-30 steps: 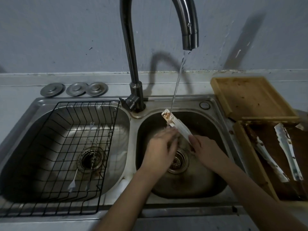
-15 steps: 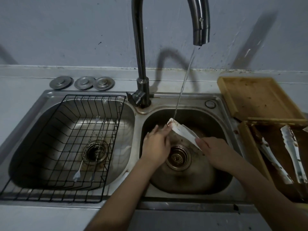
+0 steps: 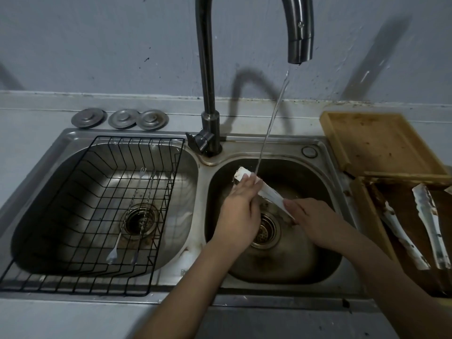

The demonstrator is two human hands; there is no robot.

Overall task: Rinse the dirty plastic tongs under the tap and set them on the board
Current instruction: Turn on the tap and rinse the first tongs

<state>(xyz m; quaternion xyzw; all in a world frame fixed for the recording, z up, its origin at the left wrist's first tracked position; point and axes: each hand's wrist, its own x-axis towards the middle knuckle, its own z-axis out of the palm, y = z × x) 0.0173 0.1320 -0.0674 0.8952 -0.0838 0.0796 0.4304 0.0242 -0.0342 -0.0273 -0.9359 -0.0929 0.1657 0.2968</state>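
A: Report, left to right; start at the left basin.

B: Left basin [image 3: 49,216] carries a black wire rack [image 3: 102,216]; two thin metal utensils [image 3: 129,216] lie in it above the drain; three metal discs [image 3: 119,118] sit on the counter behind.

A: Centre?

B: Tap [image 3: 299,33] running; a thin stream lands on the white plastic tongs [image 3: 266,192] over the right basin [image 3: 318,265]. Tongs lie slanted, far end up-left, near end down-right. Left hand [image 3: 238,216] has its fingers curled over the tongs just short of the far end, which sticks out beyond the fingertips; right hand [image 3: 315,221] grips the near end, which is hidden under it; the bare middle of the tongs spans between the two hands.

A: Right side?

B: Light wooden board [image 3: 381,145] on the counter beside the basin; nearer the viewer, a darker tray [image 3: 367,211] holding two more soiled white tongs [image 3: 430,228], well apart from both hands.
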